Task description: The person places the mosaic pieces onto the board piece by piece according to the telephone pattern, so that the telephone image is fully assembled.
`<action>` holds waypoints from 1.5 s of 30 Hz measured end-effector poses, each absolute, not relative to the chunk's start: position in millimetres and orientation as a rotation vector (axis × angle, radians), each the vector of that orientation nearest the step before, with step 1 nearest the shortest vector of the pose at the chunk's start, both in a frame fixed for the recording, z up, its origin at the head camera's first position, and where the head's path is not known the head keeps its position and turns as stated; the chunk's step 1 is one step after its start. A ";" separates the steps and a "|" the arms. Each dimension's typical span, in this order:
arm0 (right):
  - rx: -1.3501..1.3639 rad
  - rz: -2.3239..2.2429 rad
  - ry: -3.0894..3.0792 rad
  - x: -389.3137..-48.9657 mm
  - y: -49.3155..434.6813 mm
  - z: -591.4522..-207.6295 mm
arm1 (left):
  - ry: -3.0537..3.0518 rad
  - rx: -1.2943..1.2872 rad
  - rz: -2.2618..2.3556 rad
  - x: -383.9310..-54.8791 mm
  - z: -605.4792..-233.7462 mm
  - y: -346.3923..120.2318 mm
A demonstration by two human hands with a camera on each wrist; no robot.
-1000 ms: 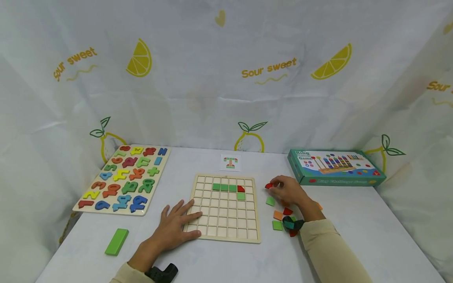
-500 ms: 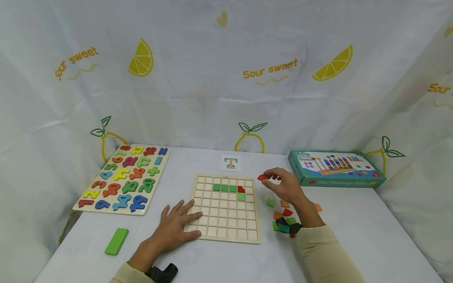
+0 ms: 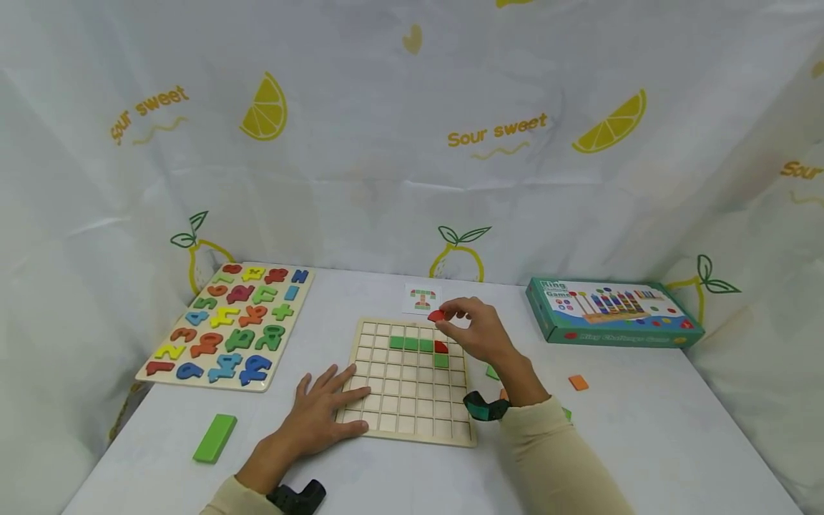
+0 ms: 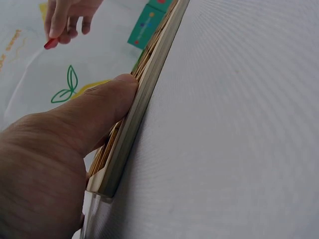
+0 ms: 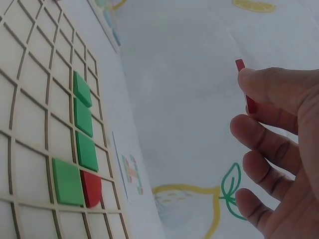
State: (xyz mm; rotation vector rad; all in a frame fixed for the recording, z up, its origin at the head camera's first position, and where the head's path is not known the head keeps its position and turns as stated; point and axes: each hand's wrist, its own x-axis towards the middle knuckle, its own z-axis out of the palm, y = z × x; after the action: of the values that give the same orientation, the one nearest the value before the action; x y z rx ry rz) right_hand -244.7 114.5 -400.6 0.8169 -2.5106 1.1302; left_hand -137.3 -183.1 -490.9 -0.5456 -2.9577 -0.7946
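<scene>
My right hand (image 3: 479, 330) pinches a red quarter-circle tile (image 3: 436, 315) between thumb and fingertips, raised over the far right part of the wooden grid board (image 3: 399, 393). The right wrist view shows that red tile (image 5: 240, 64) edge-on. Spread fingers of my left hand (image 3: 320, 409) rest on the board's near left corner; in the left wrist view its thumb (image 4: 112, 97) presses along the rim. Three green square tiles (image 3: 410, 345) lie in a row on the board. At the row's right end sits another red tile (image 3: 440, 347), with a green square (image 3: 440, 361) just below it.
Behind the board lies a pattern card (image 3: 422, 299). A number puzzle (image 3: 225, 325) is at the left, above a green block (image 3: 215, 438). A green game box (image 3: 614, 312) stands at back right. Loose tiles, including an orange one (image 3: 578, 383), lie right of the board, partly behind my forearm.
My right hand has carried the red tile up and leftward from the loose tiles to above the board's far right part. The left hand stays on the board.
</scene>
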 end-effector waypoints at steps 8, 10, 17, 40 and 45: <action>0.838 1.175 -2.578 -252.9 83.5 -413.5 | -2.956 -0.550 -0.779 -136.6 -489.0 -183.4; 0.831 1.177 -2.612 -254.7 78.0 -418.3 | -2.958 -0.550 -0.775 -136.6 -489.1 -183.3; 0.798 1.229 -2.692 -262.1 65.2 -438.1 | -2.956 -0.558 -0.774 -137.8 -491.2 -183.3; 0.808 1.141 -2.853 -276.9 42.4 -463.0 | -2.952 -0.567 -0.772 -138.3 -491.0 -183.7; 0.865 1.141 -2.817 -278.8 35.4 -464.5 | -2.953 -0.567 -0.759 -138.7 -491.3 -183.8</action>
State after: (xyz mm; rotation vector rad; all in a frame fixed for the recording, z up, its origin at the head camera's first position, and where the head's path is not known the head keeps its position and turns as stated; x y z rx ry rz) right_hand -278.8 35.4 -464.5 0.8648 -2.8175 1.1405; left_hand -138.7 -183.8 -491.3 -0.5674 -2.9531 -0.7595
